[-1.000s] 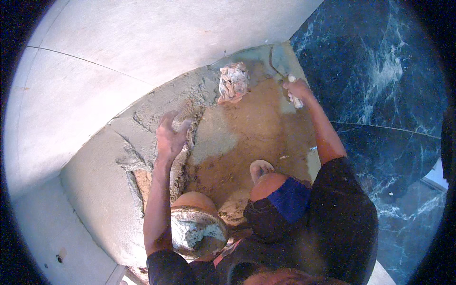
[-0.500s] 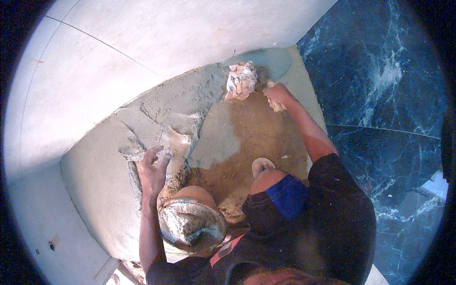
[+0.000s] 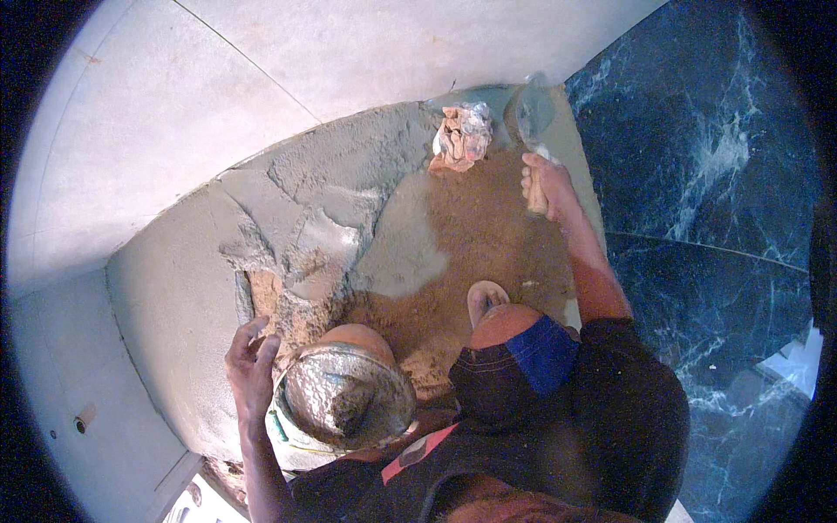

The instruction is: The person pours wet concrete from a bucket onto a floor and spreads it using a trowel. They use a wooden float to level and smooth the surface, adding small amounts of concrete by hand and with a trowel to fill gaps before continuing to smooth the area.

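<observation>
My right hand [image 3: 553, 192] is closed around the pale handle of a trowel [image 3: 530, 113]. The trowel's grey blade is blurred and reaches toward the wall, over the smooth grey mortar at the far right corner. My left hand [image 3: 251, 362] hangs with its fingers apart and holds nothing, just left of a bucket [image 3: 406, 404] that contains wet grey mortar. Rough grey mortar [image 3: 336, 148] is spread in a thick band along the wall, with smoother patches nearer me. Brown damp sandy ground [image 3: 488, 218] lies between that band and my knees.
A crumpled pinkish-white bag [image 3: 464, 135] rests near the wall, left of the trowel. Dark blue marbled tiles [image 3: 697, 166] run along the right side. White wall panels [image 3: 218, 78] rise ahead; a small pipe stub [image 3: 85, 418] sticks out of the left wall.
My left hand has come back toward me, beside the bucket. My right hand has shifted slightly right, and the trowel's blade now points up toward the corner. The view has shifted a little.
</observation>
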A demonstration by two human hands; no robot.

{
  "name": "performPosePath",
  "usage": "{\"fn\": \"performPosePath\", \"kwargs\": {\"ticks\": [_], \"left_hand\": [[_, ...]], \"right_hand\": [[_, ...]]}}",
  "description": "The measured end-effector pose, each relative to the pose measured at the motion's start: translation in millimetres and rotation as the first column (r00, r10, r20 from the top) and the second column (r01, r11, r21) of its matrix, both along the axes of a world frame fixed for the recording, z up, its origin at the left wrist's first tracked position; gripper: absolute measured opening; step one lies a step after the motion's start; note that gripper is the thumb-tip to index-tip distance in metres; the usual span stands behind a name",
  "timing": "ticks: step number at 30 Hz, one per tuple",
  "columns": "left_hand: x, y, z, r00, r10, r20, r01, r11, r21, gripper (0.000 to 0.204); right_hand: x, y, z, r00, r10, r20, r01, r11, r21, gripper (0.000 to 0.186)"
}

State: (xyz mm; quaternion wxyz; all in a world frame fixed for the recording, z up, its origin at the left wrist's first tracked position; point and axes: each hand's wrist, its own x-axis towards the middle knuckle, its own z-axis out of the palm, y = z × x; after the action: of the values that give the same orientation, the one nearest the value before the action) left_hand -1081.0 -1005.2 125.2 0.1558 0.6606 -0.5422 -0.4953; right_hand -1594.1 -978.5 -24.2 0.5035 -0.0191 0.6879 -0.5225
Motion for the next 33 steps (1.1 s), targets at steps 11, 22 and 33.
{"fn": "performPosePath", "kwargs": {"ticks": [11,22,33], "left_hand": [[82.9,38.3,-16.7,0.972,0.134,0.193,-0.114,0.987,-0.11,0.046],[93.3,40.0,-21.1,0.97,0.095,0.222,-0.065,0.988,-0.137,0.043],[110.6,57.5,-25.4,0.972,0.125,0.199,-0.099,0.986,-0.137,0.038]], "right_hand": [[95.5,-0.2,55.1,0.922,0.388,0.018,-0.372,0.895,-0.246,0.022],[199.5,-65.9,-30.5,0.907,0.009,0.422,0.083,0.977,-0.199,0.022],[201.2,-174.5,-85.8,0.825,-0.281,0.49,0.414,0.891,-0.186,0.019]]}}
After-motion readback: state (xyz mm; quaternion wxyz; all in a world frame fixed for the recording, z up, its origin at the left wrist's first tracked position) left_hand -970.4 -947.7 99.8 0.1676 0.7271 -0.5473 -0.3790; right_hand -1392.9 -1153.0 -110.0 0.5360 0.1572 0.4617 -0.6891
